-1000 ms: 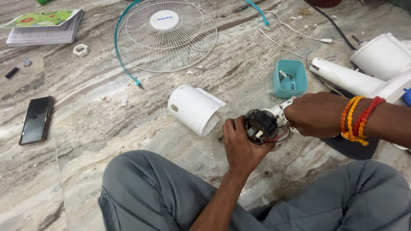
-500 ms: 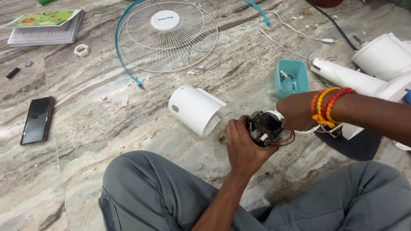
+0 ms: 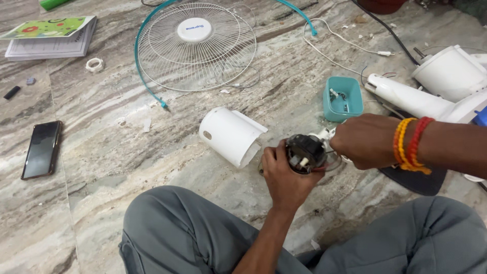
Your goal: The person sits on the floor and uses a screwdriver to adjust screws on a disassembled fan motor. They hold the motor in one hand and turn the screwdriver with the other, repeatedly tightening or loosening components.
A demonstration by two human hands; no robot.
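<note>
My left hand point(image 3: 284, 177) grips a small black fan motor point(image 3: 305, 153) with copper windings and loose red wires, held just above the marble floor. My right hand point(image 3: 364, 140), with orange and red thread bands on the wrist, closes on the white end of that motor from the right. A white cylindrical motor cover point(image 3: 231, 136) lies on its side just left of my left hand. A small teal tray point(image 3: 343, 98) with screws sits behind the motor.
A white wire fan grille point(image 3: 195, 48) with a teal rim lies at the back. A black phone point(image 3: 42, 148) lies at left, a booklet point(image 3: 50, 36) at top left. White fan body parts point(image 3: 431, 89) and a dark mat point(image 3: 416, 178) sit at right. My grey-trousered knees fill the foreground.
My right hand slid left and back along the motor, and the motor turned slightly in my left hand. The rest of the floor looks unchanged.
</note>
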